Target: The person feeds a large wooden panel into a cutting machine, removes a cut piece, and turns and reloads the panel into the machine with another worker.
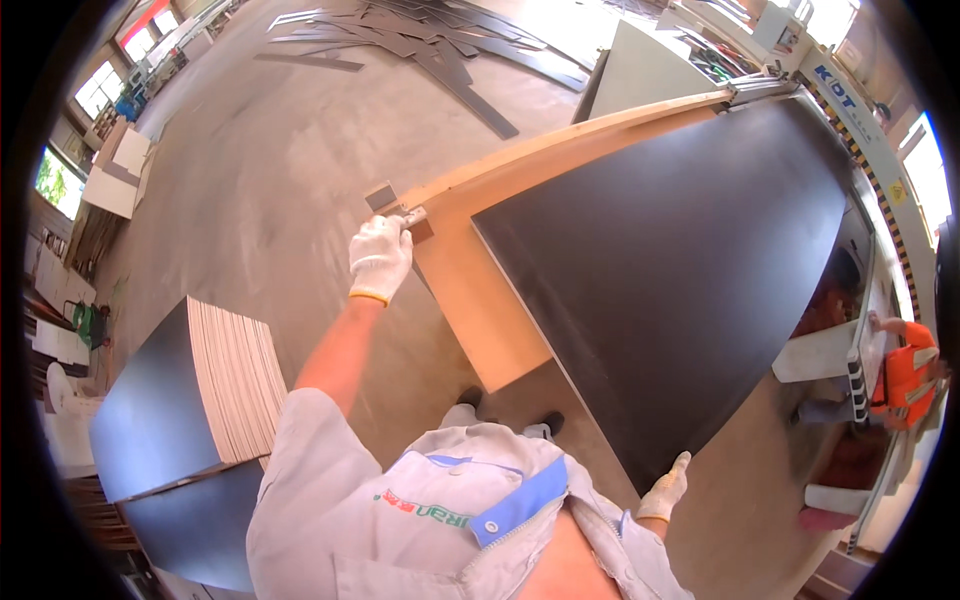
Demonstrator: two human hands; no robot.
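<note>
Dark, smooth-faced board makes up the broad panel (680, 270) that stretches from the upper right of the frame to the lower centre, lying partly over an orange-brown worktop (490, 335), its near corner out beyond the worktop's edge. My right hand (668, 490) is at that corner, thumb pointing up beside the edge; how far the fingers close beneath it I cannot tell. Left of centre, my gloved left hand (380, 255) has its fingers curled on a small fitting (413, 216) at the end of a pale wooden rail (560, 145).

I judge the panel stiff and rather heavy for its breadth, awkward to steer from one corner. Its flat face looks slick, so a glove pressed on top would probably slide; better to take it by the edges, palm under and thumb over, hands well apart. Corners and the thin light edge could chip if knocked. More boards stand in a stack (240, 380) at lower left.
</note>
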